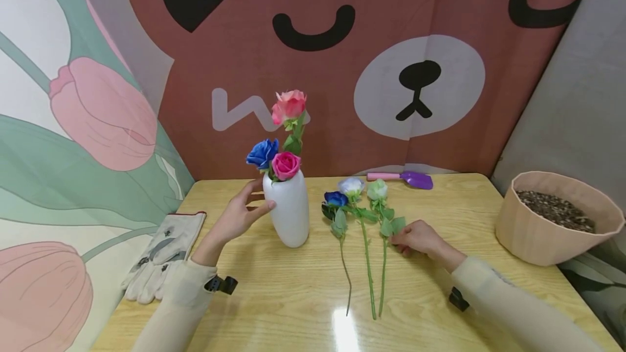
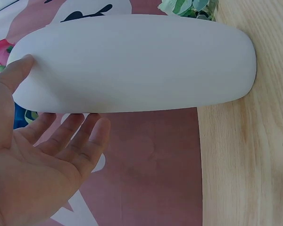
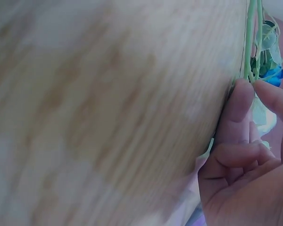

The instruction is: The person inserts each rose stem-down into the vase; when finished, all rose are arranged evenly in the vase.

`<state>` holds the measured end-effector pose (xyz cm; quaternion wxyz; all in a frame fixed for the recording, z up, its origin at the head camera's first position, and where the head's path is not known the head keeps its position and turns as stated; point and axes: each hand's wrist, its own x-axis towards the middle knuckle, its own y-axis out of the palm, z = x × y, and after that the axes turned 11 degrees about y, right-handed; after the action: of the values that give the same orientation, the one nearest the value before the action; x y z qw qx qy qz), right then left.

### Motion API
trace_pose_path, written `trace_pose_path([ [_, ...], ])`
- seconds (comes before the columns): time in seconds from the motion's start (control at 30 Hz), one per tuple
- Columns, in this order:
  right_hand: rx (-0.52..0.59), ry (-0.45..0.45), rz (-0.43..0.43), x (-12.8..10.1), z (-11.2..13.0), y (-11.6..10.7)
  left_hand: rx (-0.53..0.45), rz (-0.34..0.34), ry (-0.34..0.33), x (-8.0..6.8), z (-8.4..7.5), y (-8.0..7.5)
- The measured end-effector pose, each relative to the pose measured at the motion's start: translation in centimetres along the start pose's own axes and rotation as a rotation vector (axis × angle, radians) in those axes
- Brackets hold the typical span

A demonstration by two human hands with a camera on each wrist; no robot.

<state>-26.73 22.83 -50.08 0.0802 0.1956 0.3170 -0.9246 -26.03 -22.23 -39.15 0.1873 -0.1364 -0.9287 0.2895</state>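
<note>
A white vase [image 1: 289,211] stands upright on the table, holding a coral-pink rose [image 1: 289,106], a blue rose [image 1: 263,154] and a deep pink rose [image 1: 286,165]. My left hand [image 1: 240,213] holds the vase near its mouth, thumb on the near side and fingers along its left side. On the right, my right hand [image 1: 419,238] pinches the stem of a pale green rose [image 1: 377,189] lying on the table, thumb and index fingertip meeting at the stem. Next to it lie a pale lilac rose [image 1: 351,186] and a dark blue rose [image 1: 336,199], their stems pointing toward me.
White patterned work gloves [image 1: 163,254] lie at the table's left edge. A small purple shovel [image 1: 417,180] with a pink handle is at the back edge. A peach pot [image 1: 535,238] with dark soil stands at the right. Behind hangs a bear-print cloth [image 1: 323,75].
</note>
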Motion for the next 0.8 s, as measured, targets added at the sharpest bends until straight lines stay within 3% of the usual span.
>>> trace_pose_path([
  [0.27, 0.042, -0.005, 0.007, -0.04, 0.45, 0.36, 0.001, 0.001, 0.003, -0.03, 0.02, -0.01],
  [0.57, 0.137, 0.094, 0.001, 0.60, 0.25, 0.17, -0.005, 0.007, 0.004, 0.00, 0.03, 0.00],
  [0.8, 0.196, 0.106, 0.033, 0.44, 0.36, -0.13, -0.007, 0.004, 0.003, 0.02, -0.12, -0.05],
])
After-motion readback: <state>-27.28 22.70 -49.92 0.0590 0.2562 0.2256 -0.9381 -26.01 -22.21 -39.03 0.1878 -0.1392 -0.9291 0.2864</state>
